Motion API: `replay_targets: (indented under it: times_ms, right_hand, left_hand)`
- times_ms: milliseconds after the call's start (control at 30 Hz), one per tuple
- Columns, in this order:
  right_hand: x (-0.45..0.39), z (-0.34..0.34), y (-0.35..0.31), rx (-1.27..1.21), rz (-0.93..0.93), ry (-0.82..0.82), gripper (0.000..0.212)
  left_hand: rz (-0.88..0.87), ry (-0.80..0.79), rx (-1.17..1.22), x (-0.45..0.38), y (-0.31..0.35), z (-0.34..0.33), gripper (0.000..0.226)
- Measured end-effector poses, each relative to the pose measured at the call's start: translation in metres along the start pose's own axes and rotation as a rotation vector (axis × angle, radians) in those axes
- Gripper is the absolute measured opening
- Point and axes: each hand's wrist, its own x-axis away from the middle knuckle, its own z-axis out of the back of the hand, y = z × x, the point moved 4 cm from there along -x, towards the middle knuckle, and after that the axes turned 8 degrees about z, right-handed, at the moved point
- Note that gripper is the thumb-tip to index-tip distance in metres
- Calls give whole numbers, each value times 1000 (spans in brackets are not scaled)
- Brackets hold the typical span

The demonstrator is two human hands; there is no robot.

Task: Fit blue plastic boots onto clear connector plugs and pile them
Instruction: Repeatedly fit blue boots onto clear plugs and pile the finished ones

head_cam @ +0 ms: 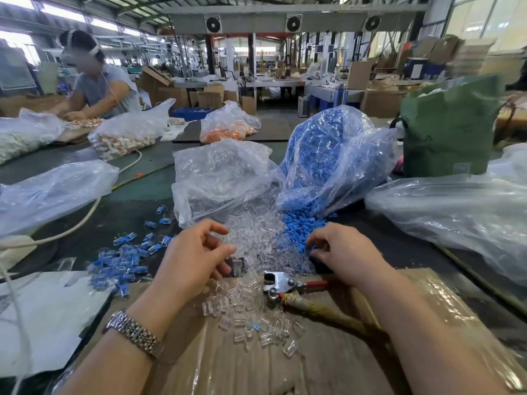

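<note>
Both hands work at the middle of the bench, just beyond the near edge. The left hand (196, 252), a metal watch (134, 333) on its wrist, hovers over the clear plugs (251, 243), fingers curled with thumb and forefinger close together; whether they pinch a plug I cannot tell. The right hand (339, 252) reaches into the blue boots (296, 229), fingertips (312, 243) bent down and touching them; a grip is not discernible. Both heaps spill from open bags: the clear bag (219, 172) and, to its right, the blue bag (328, 155). Finished blue-booted plugs (122, 263) lie piled left of the hands. A red-handled crimper (288, 286) rests on the taped cardboard (285, 366) at the near edge.
</note>
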Motion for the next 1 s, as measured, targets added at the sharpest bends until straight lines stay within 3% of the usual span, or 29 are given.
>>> replay_targets:
  times_ms: [167,367,700,833,933,1000]
  right_hand:
    - [-4,-7,1,50,0,-16,14]
    - [-5,-6,6,-31,-66,77,17]
    - [-4,-4,2,10,-84,77,6]
    - [7,20,-17,-369,-12,267,10]
    - [18,30,-48,-673,130,267,11]
    - [24,33,-65,-735,229,247,10]
  left_hand:
    - [130,-120,313,1,1,1,17]
    - [254,-274,708,2,2,-4,35]
    - [327,-362,841,3,-3,-11,38]
    - [361,-428,950,6,2,-16,24]
    - [352,-450,951,10,8,-19,24]
    - [331,-455,906,12,10,-19,27]
